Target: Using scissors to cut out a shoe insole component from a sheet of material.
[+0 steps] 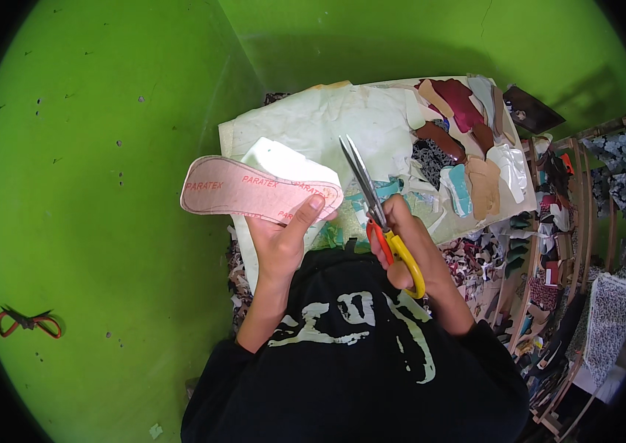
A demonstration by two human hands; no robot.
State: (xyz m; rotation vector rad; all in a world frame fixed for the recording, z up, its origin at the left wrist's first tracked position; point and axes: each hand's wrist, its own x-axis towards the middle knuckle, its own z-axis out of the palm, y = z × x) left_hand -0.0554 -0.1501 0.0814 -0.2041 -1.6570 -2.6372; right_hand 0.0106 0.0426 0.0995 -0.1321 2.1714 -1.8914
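My left hand [283, 240] grips a pink insole-shaped piece [231, 188] with red print, its thumb pressed on the narrower right end. A white sheet piece [294, 164] shows behind the insole; whether the hand holds it too, I cannot tell. In my right hand [410, 240] is a pair of scissors [366, 184] with one yellow and one red-orange handle. Their blades point up and away, nearly together, a little to the right of the insole and apart from it.
A table covered with a pale sheet [357, 111] lies ahead. Tan sole-shaped pieces [481, 188], a teal-and-white piece [457, 190] and maroon material [455, 103] lie on its right. Wooden shelves [582, 214] with scraps stand at right. Other scissors [28, 323] hang on the green wall.
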